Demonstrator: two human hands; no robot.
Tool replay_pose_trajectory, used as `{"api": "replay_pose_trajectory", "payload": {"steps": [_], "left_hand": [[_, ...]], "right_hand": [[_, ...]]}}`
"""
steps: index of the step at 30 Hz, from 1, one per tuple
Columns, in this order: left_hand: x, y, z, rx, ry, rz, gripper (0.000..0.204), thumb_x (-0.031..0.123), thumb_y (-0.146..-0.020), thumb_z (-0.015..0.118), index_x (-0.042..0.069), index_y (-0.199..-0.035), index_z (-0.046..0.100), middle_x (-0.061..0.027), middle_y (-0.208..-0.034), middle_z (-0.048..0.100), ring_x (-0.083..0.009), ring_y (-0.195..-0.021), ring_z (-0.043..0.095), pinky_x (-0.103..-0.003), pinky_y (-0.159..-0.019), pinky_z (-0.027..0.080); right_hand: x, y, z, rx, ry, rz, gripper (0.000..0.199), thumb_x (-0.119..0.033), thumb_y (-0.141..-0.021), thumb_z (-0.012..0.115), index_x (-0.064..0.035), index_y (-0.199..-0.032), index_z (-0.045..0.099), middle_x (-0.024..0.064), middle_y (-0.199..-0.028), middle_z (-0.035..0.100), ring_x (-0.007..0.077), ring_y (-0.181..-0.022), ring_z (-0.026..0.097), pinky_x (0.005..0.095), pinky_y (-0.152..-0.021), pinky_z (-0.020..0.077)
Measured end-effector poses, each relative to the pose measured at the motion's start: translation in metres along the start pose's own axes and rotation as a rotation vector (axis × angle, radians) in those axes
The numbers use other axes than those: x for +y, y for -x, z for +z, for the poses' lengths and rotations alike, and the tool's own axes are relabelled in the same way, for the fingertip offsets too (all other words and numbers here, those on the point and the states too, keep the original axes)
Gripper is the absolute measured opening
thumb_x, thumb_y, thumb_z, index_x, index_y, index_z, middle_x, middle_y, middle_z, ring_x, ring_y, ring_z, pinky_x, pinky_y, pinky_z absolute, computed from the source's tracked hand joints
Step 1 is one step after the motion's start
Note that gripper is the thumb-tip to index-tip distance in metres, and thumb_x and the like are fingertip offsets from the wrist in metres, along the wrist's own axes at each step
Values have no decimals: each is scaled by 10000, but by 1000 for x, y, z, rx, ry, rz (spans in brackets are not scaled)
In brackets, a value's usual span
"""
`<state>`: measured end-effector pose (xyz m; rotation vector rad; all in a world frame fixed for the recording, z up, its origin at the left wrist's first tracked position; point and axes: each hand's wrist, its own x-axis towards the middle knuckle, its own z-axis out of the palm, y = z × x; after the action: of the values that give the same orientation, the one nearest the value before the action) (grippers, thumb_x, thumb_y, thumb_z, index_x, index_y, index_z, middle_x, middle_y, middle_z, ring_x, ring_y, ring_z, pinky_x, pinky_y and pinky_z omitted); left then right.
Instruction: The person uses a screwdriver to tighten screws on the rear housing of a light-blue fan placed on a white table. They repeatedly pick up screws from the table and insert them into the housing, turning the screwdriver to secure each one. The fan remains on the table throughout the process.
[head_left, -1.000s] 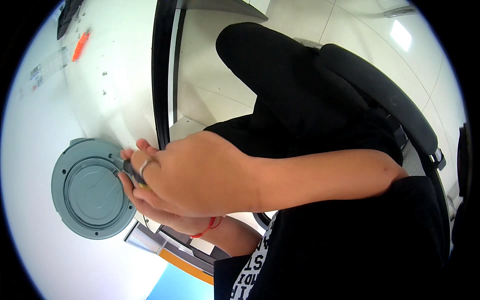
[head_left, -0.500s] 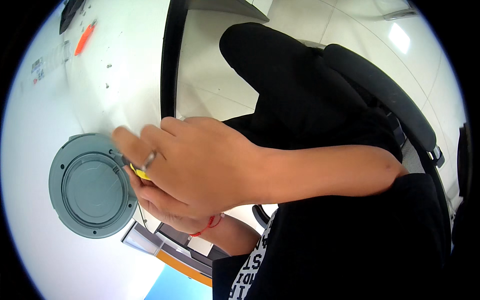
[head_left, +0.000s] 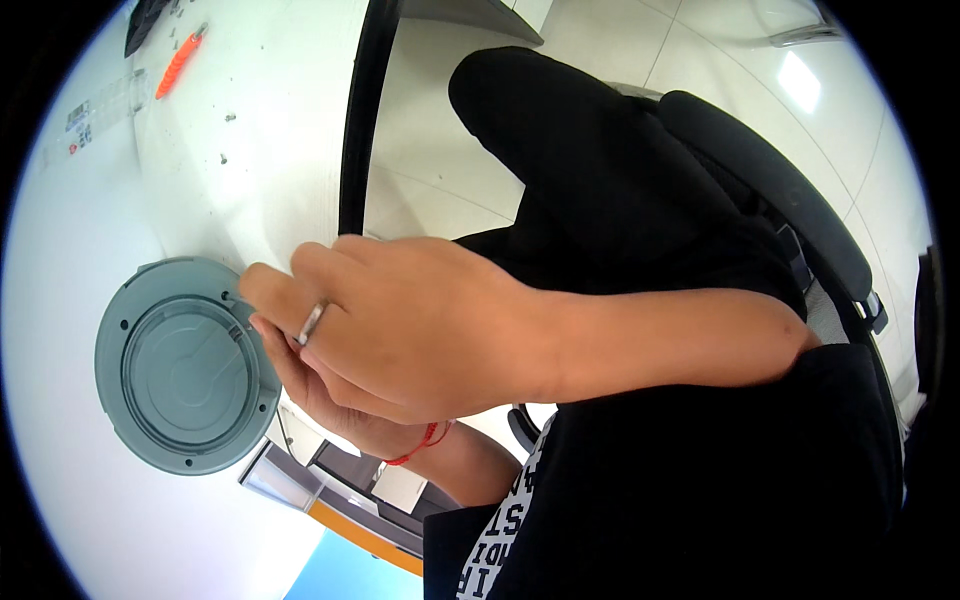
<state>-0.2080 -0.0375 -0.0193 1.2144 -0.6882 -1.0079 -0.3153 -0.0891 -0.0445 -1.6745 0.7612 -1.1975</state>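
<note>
A round grey plastic disc point(head_left: 185, 365) with a raised inner ring lies flat on the white table point(head_left: 100, 180). My right hand point(head_left: 400, 330), a ring on one finger, reaches in from the right, and its fingertips touch the disc's right rim. Beneath it my left hand point(head_left: 330, 410), with a red string at the wrist, is mostly covered and also lies at the disc's right edge. Whatever sits between the fingers is hidden.
An orange tool point(head_left: 178, 60) and a few tiny loose parts point(head_left: 228, 118) lie far up the table. The table's dark edge point(head_left: 355, 120) runs beside my lap. A black office chair point(head_left: 760, 190) is at the right. A grey and orange unit point(head_left: 350, 500) sits below the table.
Both hands have slid slightly along the disc's right rim. A small yellow and dark piece that showed between the fingers half a second ago is now covered by the right hand.
</note>
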Motion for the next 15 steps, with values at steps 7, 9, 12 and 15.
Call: {"api": "replay_pose_trajectory", "payload": {"steps": [7,9,12,15], "left_hand": [[5,6,20,431,54,-14,388,363,-1064,415,55,-1207,603,-48,-961,667,-106,-899,692,-252,-731,579],[3,2,12,389,137,-45,401,350,-1066,400,31,-1191,608,-61,-963,662,-117,-899,689,-257,-738,573],[11,-1,8,461,-655,8,442,360,-1070,398,5,-1227,610,-96,-1115,661,-120,-954,669,-247,-755,523],[62,26,-11,648,-1324,328,447,293,-1005,422,-48,-1160,666,-180,-1209,668,-172,-828,698,-209,-635,492]], "right_hand": [[-12,1,1,-43,-117,120,393,-236,-955,572,56,-1217,545,92,-772,594,206,-681,595,315,-537,505],[-4,-4,-3,-53,-36,19,388,-230,-962,578,52,-1228,549,98,-785,596,213,-691,610,318,-545,510],[7,-6,-7,-171,-41,26,406,-228,-959,604,37,-1259,535,104,-809,594,210,-702,622,325,-545,503],[5,-7,-8,-300,-123,86,460,-218,-944,635,36,-1301,496,122,-822,580,216,-711,624,331,-542,495]]}}
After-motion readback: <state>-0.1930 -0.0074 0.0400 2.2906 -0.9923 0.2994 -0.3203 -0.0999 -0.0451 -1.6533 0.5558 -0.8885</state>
